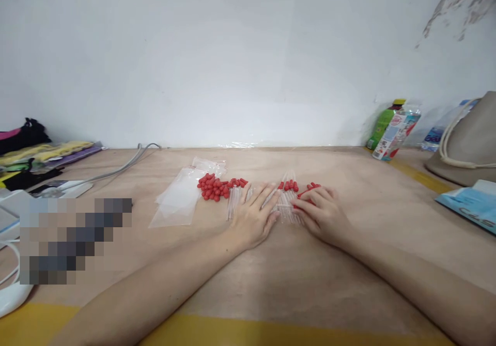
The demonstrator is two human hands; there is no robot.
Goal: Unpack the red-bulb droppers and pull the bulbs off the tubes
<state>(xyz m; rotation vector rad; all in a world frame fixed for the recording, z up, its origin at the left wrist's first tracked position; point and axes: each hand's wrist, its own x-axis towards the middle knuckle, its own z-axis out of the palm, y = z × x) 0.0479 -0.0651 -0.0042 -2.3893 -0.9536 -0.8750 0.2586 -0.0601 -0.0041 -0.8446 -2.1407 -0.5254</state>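
Clear thin tubes [287,199] lie side by side in a row on the table. My left hand [253,214] rests flat across them, fingers spread, hiding the middle of the row. At the row's right end, my right hand [321,214] has its fingers bent and drawn together on a red rubber bulb [296,206]; the palm side is hidden. More red bulbs [313,186] show just behind those fingers. Several tubes fitted with red bulbs [289,185] lie beyond the row, between my hands. Left of my left hand is a heap of loose red bulbs [214,187].
Clear plastic bags [176,196] lie left of the heap. A grey cable [132,164] and folded fabrics [50,152] are farther left. Two drink bottles [395,131], a beige bag [470,134] and a blue packet [470,206] stand or lie at the right. A white wall [248,62] bounds the back.
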